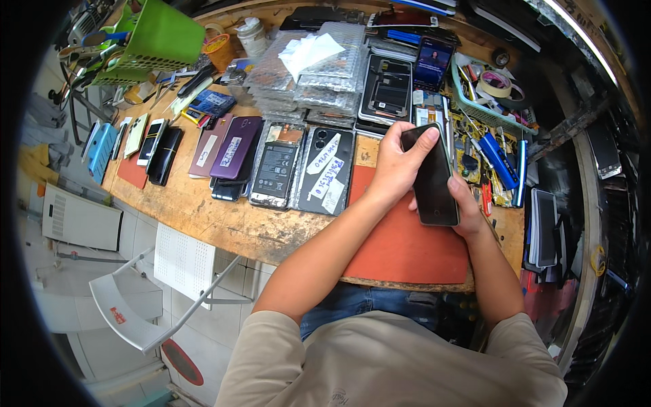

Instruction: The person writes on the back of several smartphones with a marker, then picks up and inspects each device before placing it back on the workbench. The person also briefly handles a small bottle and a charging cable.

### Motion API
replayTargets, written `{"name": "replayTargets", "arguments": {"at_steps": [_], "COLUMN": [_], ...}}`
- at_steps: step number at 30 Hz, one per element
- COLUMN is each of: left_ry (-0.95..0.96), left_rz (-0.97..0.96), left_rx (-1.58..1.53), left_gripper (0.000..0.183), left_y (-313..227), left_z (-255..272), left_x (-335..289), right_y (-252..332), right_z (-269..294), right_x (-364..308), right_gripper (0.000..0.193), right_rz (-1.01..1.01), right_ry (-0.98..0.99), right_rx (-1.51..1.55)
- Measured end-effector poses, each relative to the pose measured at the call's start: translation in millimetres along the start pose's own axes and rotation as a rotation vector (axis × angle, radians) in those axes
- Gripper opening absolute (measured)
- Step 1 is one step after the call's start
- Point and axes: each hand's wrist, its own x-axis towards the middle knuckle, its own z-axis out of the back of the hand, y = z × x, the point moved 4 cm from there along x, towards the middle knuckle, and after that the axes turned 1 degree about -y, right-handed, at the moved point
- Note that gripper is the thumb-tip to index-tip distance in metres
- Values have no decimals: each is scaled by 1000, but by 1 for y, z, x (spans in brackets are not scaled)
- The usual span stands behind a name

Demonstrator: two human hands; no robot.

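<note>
A black smartphone (436,193) with a dark screen is held between both hands over a red-orange work mat (407,254). My left hand (401,161) is closed round its upper left side, the thumb lying across the top of the screen. At the lower right edge, my right hand (466,209) grips the phone, its fingers mostly hidden behind it. Left of the mat lie a dark phone back with paper labels (324,169) and an opened phone (277,165) with its battery showing. Beyond the hands, another phone (432,62) stands with its screen lit.
Bubble-wrapped stacks (305,74) fill the back of the wooden bench (251,234). At the right are a green basket (464,105) with tape rolls and a blue tool (498,159). More phones, including a purple one (237,148), lie left. A white folding chair (135,319) stands by the bench.
</note>
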Motion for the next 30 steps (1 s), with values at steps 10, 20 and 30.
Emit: {"name": "replayTargets", "arguments": {"at_steps": [10,20,30], "left_ry": [-152,-318,-399], "left_rz": [-335,-462,-682], "left_rx": [415,518,464], "left_gripper": [24,23,31], "left_y": [-5,-36,-99], "left_z": [15,22,97], "left_x": [8,2,-56], "right_y": [-12,-11,-1], "right_z": [17,20,16], "right_x": [7,9,6], "right_gripper": [22,17,25], "right_rz": [12,-23,167], "right_ry": [-250,-188,-360], "right_rx": [-25,-157,-912]}}
